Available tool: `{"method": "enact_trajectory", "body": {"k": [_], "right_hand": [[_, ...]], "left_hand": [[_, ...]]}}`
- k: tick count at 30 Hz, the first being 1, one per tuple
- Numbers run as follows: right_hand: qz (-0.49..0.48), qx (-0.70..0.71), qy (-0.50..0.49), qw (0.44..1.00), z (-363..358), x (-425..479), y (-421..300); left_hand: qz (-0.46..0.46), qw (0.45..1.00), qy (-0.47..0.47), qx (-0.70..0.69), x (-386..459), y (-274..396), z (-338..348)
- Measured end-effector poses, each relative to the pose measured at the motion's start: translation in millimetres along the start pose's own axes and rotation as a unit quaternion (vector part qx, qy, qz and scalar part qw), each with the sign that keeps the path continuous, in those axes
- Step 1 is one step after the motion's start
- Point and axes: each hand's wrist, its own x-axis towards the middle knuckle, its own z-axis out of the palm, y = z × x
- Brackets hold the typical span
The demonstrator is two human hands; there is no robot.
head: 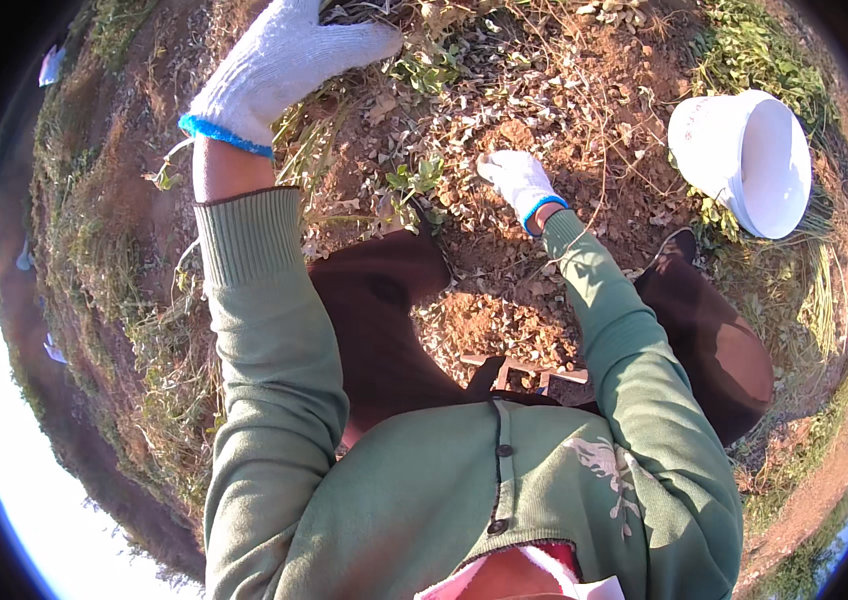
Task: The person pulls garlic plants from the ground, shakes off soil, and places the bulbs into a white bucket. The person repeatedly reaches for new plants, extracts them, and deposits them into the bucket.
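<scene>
My left hand (274,67), in a white knit glove with a blue cuff, reaches to the top edge of the view. Its thumb stands out sideways near dry plant stems (356,11), and its fingertips lie beyond the frame. Lower and to the right, my right hand (517,182) wears a matching glove. It is low over reddish soil strewn with dry leaves (469,127), fingers pointing left; whether anything is in them cannot be made out. A small green leafy plant (416,178) grows between the hands.
A white plastic bucket (709,150) stands at the right, its mouth seen at the right side. Green cut foliage (769,60) lies behind it. Wooden slats (529,367) show between my legs. Dry plants (116,262) cover the ground at left.
</scene>
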Motion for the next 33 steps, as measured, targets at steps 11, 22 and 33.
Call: {"method": "enact_trajectory", "body": {"k": [11,22,33], "right_hand": [[0.018,0.091,0.378,0.921,-319,-104,-23],[-0.092,0.156,0.299,0.937,-373,-150,-12],[-0.082,0.320,0.085,0.940,-235,-133,-111]], "left_hand": [[0.007,0.995,-0.069,-0.071,23,54,39],[0.071,0.989,-0.129,0.025,34,117,55],[0.091,0.953,-0.150,-0.247,53,88,71]]}}
